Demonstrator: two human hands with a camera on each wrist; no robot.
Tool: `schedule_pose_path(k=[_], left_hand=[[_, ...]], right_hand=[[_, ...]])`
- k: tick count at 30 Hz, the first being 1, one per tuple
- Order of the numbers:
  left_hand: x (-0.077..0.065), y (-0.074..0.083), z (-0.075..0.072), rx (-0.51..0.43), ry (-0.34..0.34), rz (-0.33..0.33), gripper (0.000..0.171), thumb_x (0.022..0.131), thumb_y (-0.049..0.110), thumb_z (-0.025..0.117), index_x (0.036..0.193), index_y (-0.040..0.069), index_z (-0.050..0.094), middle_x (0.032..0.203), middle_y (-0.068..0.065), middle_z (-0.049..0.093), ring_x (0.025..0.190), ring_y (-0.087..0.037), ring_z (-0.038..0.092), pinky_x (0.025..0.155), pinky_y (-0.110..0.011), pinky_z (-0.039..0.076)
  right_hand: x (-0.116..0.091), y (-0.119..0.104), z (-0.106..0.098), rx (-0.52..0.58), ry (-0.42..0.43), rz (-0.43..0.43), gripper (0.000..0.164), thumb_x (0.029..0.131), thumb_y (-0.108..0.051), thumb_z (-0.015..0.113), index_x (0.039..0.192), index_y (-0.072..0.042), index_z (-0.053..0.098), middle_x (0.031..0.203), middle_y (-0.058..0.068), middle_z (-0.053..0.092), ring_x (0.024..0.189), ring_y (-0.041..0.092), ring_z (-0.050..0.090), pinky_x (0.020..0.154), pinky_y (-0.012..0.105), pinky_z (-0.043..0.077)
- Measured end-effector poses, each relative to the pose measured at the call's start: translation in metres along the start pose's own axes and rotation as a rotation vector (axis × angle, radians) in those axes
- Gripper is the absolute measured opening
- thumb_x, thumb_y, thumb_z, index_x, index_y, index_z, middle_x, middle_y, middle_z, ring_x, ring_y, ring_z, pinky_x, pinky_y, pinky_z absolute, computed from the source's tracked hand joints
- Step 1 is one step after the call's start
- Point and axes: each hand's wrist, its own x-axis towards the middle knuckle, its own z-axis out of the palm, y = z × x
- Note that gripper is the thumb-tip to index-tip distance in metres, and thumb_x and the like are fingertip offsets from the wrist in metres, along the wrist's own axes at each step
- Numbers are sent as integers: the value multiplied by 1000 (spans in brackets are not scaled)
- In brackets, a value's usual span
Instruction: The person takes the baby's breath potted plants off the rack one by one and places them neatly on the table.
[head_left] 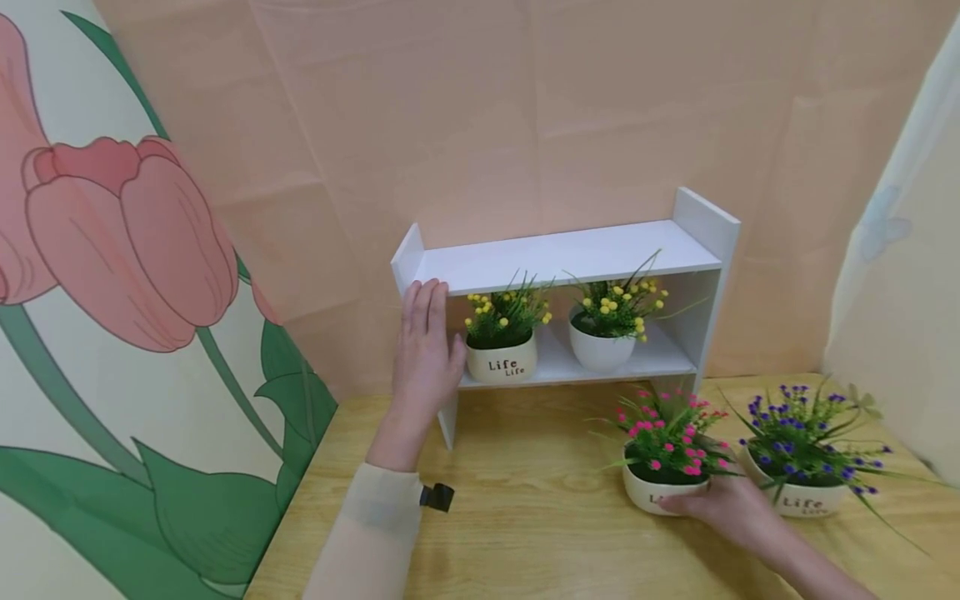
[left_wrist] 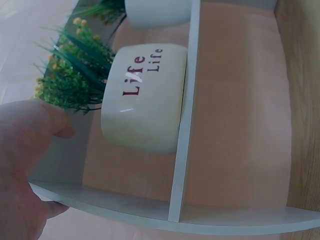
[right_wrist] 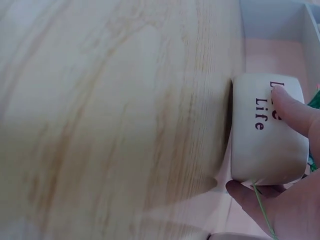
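Note:
A white two-tier shelf (head_left: 555, 254) stands on the table, and my left hand (head_left: 427, 350) rests against its left end, fingers straight and thumb spread. Beside that thumb, on the lower tier, is a white "Life" pot with yellow flowers (head_left: 502, 354); a second yellow-flowered pot (head_left: 603, 346) stands to its right. My right hand (head_left: 731, 508) grips a white "Life" pot with pink flowers (head_left: 663, 492) in front of the shelf's right end. The right wrist view shows the thumb across the lettering of this pot (right_wrist: 265, 145), close over the table.
Right of the gripping hand, a white "Life" pot with purple flowers (head_left: 806, 496) stands on the wooden table (head_left: 525, 517). A pinkish cloth backdrop (head_left: 450, 125) hangs behind the shelf. At left is a panel printed with tulips (head_left: 135, 242).

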Motion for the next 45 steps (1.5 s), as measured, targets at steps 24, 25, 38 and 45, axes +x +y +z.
schedule_pose_path(k=[24, 25, 38, 45], left_hand=[[-1, 0, 0, 3, 5, 3, 84, 98, 6, 76, 168, 1, 30, 171, -18, 33, 166, -37, 18, 133, -54, 28], [-1, 0, 0, 3, 7, 4, 84, 98, 6, 76, 168, 1, 30, 171, -18, 34, 166, -37, 18, 133, -53, 28], [0, -1, 0, 12, 5, 2, 84, 99, 9, 74, 169, 2, 28, 173, -18, 32, 166, -36, 17, 132, -56, 31], [-1, 0, -1, 14, -13, -9, 84, 100, 9, 74, 169, 2, 28, 173, -18, 31, 166, -36, 16, 133, -54, 28]], right_hand=[[-15, -7, -18, -191, -145, 215, 106, 83, -46, 96, 156, 11, 44, 123, 42, 69, 119, 69, 61, 101, 80, 48], [-16, -8, -19, -211, -157, 218, 104, 84, -47, 95, 154, 13, 46, 112, 39, 73, 114, 66, 65, 103, 81, 45], [-24, -44, -50, -99, -128, 303, 123, 88, -33, 96, 170, 11, 14, 155, 56, 27, 131, 80, 38, 99, 86, 44], [-23, -59, -61, 69, -58, 176, 117, 86, -9, 95, 169, 14, 15, 156, 46, 34, 132, 65, 43, 90, 21, 62]])
